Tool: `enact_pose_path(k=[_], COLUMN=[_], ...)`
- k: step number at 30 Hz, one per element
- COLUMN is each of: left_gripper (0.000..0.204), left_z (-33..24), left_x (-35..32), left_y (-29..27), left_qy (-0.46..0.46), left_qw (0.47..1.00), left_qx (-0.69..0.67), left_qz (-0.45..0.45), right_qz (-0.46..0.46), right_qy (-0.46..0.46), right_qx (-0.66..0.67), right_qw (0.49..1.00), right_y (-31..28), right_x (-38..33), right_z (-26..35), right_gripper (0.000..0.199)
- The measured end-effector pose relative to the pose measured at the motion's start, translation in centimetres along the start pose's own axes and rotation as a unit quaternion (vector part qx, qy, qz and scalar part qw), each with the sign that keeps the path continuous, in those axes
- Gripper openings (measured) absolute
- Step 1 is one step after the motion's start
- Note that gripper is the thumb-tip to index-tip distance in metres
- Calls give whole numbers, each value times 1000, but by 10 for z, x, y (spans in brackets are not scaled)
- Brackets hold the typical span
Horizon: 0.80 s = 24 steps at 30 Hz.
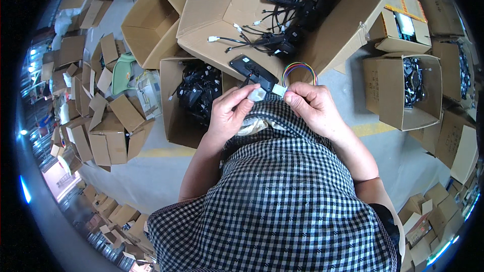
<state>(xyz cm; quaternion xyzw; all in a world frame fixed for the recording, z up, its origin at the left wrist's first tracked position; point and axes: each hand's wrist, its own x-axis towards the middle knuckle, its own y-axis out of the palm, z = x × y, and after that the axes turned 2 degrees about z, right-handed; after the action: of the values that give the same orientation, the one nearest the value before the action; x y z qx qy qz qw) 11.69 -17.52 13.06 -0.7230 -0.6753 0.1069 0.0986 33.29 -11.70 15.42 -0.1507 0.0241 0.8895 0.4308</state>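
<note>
- My left hand [229,113] is curled nearly closed at the middle of the scene, its fingertips pinched on a small white plastic connector [257,94] just above my checked lap.
- My right hand [315,107] sits just right of it, fingers folded in tight, thumb and forefinger gripping a second small white plug [279,89]; the two white pieces are touching or nearly so, and I cannot tell which.
- A loop of multicoloured thin wires [299,68] arches up from the right hand's plug, on the far side of my knuckles.
- A flat black rectangular electronic module [253,72] lies tilted just beyond my fingertips, at the near edge of a large flattened brown cardboard sheet [227,5].
- Farther off on that sheet is a pile of black modules with black leads and white end plugs [285,15].
- Left of my left hand stands an open brown cardboard box [174,116], holding more black parts [199,90].
- To the right, well apart from my hands, another open cardboard carton [388,90] holds dark wired parts.
- Empty folded cartons [108,136] litter the grey floor on the left.
</note>
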Motion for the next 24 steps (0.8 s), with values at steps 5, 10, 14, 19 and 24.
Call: enact_pose_path(k=[5,10,14,19,24], left_gripper=[25,23,24,23,21], left_z=[2,3,0,-1,8], left_x=[-2,-3,-4,-4,-3], left_y=[-20,-25,-36,-40,-38], left_qy=[-33,-27,-25,13,13], left_qw=[999,999,985,976,981], left_qx=[21,0,97,103,-16], left_qz=[35,41,142,190,192], right_qz=[15,93,207,265,292], right_qy=[2,22,139,113,178], right_qx=[46,61,278,228,280], right_qw=[999,993,928,930,897], right_y=[17,25,18,16,18], right_x=[13,20,28,26,21], right_z=[-9,-13,-20,-28,-15], right_gripper=[25,25,22,20,20])
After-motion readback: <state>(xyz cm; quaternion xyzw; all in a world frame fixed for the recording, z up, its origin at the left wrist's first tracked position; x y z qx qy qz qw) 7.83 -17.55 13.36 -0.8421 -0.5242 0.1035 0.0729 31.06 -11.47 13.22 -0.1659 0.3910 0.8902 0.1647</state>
